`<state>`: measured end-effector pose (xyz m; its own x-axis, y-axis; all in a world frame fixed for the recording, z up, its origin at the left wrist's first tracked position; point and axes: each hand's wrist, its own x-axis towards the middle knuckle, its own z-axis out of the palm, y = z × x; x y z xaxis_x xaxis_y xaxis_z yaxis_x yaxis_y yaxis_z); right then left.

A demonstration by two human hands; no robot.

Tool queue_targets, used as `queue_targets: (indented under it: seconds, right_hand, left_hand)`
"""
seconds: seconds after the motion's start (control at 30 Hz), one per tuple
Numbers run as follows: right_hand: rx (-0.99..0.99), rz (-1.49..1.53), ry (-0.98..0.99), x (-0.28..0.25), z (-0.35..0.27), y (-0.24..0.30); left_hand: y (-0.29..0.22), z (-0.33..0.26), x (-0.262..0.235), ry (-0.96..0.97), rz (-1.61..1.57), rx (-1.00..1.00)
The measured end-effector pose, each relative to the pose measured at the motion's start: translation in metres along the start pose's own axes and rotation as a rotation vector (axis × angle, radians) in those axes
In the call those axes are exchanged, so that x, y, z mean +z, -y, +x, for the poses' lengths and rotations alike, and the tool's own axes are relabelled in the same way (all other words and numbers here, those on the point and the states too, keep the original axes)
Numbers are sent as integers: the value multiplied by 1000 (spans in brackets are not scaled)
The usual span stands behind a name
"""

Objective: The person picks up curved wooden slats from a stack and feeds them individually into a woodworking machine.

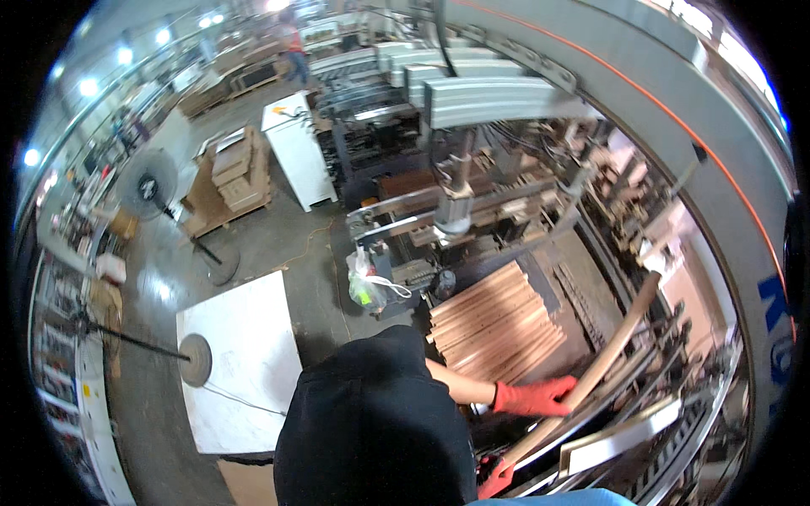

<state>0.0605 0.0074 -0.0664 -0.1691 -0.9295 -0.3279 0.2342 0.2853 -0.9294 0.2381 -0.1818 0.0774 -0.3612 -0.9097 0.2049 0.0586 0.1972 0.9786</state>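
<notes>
since the long wooden strip (613, 344) looks stiff and light, wide-spaced holding should suit it, left fingers (553, 408) touching partway, right fingers (498, 481) below those near its end, both grips unclear.

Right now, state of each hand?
Left hand: against the wooden strip, grip can't be told.
Right hand: at its near end, partly hidden, grip can't be told.

big blue letters (771, 297) stand on the grey beam (727, 118) at the right, running down its side (the dark edge of the view eats into them, so the lower ones are hard to see). a small yellow patch (86, 390) sits on the white panel (95, 438) at the left, too tiny to read.
</notes>
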Motion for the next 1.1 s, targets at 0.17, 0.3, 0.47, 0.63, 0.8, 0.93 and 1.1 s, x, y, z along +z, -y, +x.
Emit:
queue_targets:
  seconds: [0.17,0.3,0.47,0.63,0.8,0.93,1.1]
  right_hand:
    - [138,272,120,51,52,14]
    - [-483,-616,591,116,47,88]
    - [-84,-160,347,152,55,89]
    - [-240,-482,323,155,72,61]
    - [-520,-489,259,168,53,63]
    - [-525,-611,224,169,52,63]
    - [-740,-681,33,158,55,60]
  left_hand:
    - [18,-37,22,-65,-154,-291]
    - [16,-32,-17,-168,107,-216]
    - [9,-38,-54,-192,302,-226]
    - [34,-63,-62,-250,485,-287]
    - [29,-64,-57,-197,522,-313]
    - [21,-70,-63,-241,551,-291]
    - [24,-53,-56,-98,456,-192]
